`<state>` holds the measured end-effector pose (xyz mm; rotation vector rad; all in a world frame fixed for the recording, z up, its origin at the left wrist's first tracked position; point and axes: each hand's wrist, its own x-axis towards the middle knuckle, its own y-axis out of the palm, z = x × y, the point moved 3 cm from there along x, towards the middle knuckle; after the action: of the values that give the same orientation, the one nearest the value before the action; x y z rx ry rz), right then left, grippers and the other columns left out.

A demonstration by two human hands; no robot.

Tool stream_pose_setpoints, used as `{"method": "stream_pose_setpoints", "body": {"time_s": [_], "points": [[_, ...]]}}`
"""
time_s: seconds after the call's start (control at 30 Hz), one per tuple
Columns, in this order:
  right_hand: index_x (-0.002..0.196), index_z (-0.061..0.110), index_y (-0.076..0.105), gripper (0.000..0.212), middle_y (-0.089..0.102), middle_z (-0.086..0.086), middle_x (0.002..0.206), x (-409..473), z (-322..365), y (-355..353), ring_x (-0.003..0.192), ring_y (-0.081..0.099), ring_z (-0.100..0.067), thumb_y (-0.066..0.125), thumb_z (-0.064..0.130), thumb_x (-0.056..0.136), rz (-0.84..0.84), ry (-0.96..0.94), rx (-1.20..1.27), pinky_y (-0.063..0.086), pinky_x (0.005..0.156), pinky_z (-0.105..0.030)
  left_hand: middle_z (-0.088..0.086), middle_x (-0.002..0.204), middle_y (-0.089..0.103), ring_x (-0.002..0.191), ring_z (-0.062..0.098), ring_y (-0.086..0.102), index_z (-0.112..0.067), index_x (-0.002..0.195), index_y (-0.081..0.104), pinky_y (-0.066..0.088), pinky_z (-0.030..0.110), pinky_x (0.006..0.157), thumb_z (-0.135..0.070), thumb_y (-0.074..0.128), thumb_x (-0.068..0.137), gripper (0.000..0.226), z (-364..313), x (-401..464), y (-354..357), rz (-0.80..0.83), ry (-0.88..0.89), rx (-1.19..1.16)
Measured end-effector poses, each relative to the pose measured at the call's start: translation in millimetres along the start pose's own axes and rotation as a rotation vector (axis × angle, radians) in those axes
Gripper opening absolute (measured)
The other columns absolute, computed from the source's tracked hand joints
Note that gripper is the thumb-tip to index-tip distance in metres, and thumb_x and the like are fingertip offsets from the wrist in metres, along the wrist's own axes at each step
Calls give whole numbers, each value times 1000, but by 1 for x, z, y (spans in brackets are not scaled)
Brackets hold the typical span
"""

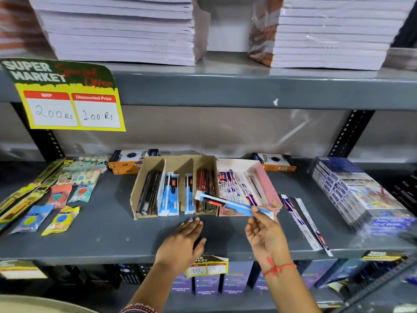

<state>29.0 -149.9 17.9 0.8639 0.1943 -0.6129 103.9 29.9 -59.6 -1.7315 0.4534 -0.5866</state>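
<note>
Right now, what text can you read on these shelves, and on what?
"SUPER MARKET", "Special Offer": green-and-yellow paper offer card.
"MRP", "200 Rs": same card.
"Discounted Price", "100 Rs": same card.
"TRIO": orange-and-black cardboard box.
"10": small yellow shelf-edge price tag.
Too blurred: blue-and-white pen packet in the right hand.

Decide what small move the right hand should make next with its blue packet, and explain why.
Probably the right hand should carry the blue packet left and slot it among the matching blue packets in the cardboard tray: it hangs over the red pens, where it does not belong.
</note>
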Motion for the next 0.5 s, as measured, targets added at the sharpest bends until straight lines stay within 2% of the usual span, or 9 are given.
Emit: {"method": "stream_pose_setpoints", "body": {"time_s": [0.17,0.33,0.4,0.5], "points": [[80,21,59,17,68,7,49,-1,3,-3,39,60,-1,59,4,84,16,-8,-114,43,38,-10,-9,154,10,139,7,3,-23,144,14,-6,18,104,-49,22,96,55,-1,0,-1,10,-6,-4],[76,22,59,22,66,2,73,-1,-3,-7,47,61,-5,56,1,84,43,71,-89,42,53,-18,-8,154,10,139,7,3,-24,144,14,-6,18,103,-48,23,97,55,-1,-1,-2,15,-12,-12],[74,21,56,24,66,1,70,-2,-6,-6,52,59,-7,54,-1,84,55,107,-53,41,54,-19,-9,154,10,139,6,3,-24,144,14,-6,17,103,-49,23,96,55,-1,-1,-2,14,-10,-17],[66,18,50,33,67,0,57,0,-10,-3,44,64,-6,49,-11,84,81,136,-27,45,49,-18,-10,154,11,139,6,4,-24,144,14,-5,18,103,-49,23,96,55,0,-1,-2,21,-17,-24]]}}
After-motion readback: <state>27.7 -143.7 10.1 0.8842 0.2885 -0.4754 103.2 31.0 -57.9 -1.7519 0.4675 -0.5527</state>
